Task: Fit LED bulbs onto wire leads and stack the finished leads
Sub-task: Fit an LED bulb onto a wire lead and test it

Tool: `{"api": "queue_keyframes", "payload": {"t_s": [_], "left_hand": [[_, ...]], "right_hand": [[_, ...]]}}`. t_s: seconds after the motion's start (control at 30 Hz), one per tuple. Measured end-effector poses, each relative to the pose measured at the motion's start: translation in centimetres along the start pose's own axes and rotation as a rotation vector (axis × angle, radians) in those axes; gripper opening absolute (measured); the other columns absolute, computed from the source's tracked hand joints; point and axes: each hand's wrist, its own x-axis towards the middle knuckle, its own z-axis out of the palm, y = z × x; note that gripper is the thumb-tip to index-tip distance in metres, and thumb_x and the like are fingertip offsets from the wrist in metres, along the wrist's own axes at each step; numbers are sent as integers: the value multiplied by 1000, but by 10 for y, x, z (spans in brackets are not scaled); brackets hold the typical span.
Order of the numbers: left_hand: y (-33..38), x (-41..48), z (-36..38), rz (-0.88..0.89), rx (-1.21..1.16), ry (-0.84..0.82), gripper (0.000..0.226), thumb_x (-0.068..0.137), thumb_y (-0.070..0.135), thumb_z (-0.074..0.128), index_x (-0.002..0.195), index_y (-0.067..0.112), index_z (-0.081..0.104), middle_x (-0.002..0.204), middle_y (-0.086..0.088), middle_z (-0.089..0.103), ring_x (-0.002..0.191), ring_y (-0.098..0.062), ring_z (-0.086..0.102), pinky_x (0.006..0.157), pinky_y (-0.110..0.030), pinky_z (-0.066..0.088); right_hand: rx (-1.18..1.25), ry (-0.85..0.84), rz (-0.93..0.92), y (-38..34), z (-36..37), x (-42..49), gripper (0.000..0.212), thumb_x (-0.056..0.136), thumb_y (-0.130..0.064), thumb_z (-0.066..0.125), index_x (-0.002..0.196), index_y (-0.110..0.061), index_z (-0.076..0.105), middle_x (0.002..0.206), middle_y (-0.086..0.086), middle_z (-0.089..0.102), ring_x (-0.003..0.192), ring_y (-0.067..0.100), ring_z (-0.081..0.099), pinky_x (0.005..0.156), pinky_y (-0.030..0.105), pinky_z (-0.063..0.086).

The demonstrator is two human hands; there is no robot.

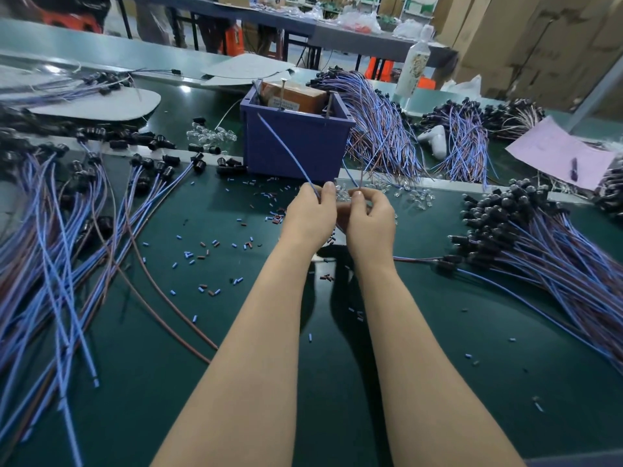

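Forearms reach straight ahead, bare and side by side, over the dark green counter (236, 399), and the two hands meet just in front of the purple plastic bin (293, 143). Our left hand (310, 214) is turned with its back to us, fingers curled, thumb and forefinger pinching the thin blue wire lead (286, 151), which rises up and to the left across the bin's front wall. Our right hand (371, 220) sits just beside it, knuckles nearly touching, its thumb and forefinger closed on the thin red-brown wire lead (361, 178) that stands up from the fingertips; the other fingers are loosely curled. We cannot tell whether a bulb sits between the hands. Small clear LED bulbs (418, 197) lie scattered on the counter just behind the right hand. To the right spreads a thick pile of blue and red-brown leads with black round holders (539, 237), the holders bunched towards the middle of the counter. To the left lies a looser spread of long blue and red-brown leads (50, 230), their black ends pointing away from us. Short blue and red offcuts of wire sleeve (202, 254) are strewn across the counter between the left pile and our arms.
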Motion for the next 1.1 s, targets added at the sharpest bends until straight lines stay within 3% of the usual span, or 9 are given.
{"api": "queue_keyframes", "payload": {"t_s": [0.2,0.3,0.4,0.53,0.7,0.8,0.9,1.0,1.1], "left_hand": [[2,4,-9,-16,148,-86,31,97,17,33,110,1,56,114,-21,60,102,-36,55,79,-32,41],[-1,5,-8,15,9,12,18,99,13,38,110,6,50,103,-15,67,91,-31,61,85,-38,51],[0,2,-7,47,-98,148,30,99,11,39,129,9,40,87,-6,67,75,-17,59,73,-30,49],[-5,3,-7,75,-78,232,47,101,13,37,146,13,26,97,-11,68,92,-20,59,80,-28,43],[-7,6,-6,118,-62,196,46,101,13,36,146,15,30,101,-13,68,88,-17,57,77,-21,39],[-8,6,-7,143,-56,172,45,101,13,37,146,16,32,100,-12,68,77,-12,56,70,-19,41],[-9,6,-5,173,-53,185,45,100,13,38,145,15,33,92,-9,66,65,-2,54,58,-5,37],[-8,4,-4,216,-56,227,44,100,11,38,143,12,36,86,-8,66,61,1,53,59,-8,38],[-6,-1,-1,273,-52,278,44,99,10,39,142,13,37,83,-9,67,63,-7,56,64,-17,47]], "right_hand": [[206,-8,65,0,-3,1,13,99,-5,36,108,-11,43,62,0,63,47,4,62,56,21,51],[146,5,35,0,-4,1,23,99,-3,37,117,-16,43,72,1,63,52,6,62,62,26,54],[76,4,4,0,-2,1,35,98,-1,38,130,-13,44,81,1,61,54,4,61,65,26,55],[8,-4,-35,2,2,0,40,98,-1,39,136,-13,44,84,-3,58,55,4,62,67,28,58],[-59,-39,-95,1,4,-5,40,95,0,41,131,-14,51,85,-4,61,54,1,61,72,30,56],[-77,-53,-108,-2,5,-8,40,92,1,43,124,-18,56,85,-2,65,70,21,66,80,44,55],[-78,-51,-95,-2,7,-9,39,92,0,43,123,-17,57,90,5,69,79,31,65,82,50,52],[-79,-48,-102,-3,6,-10,39,92,-1,44,124,-18,56,89,3,69,76,28,65,80,45,54],[-98,-53,-117,-2,4,-10,40,92,-1,43,125,-19,56,85,-2,68,64,13,60,68,25,51]]}}
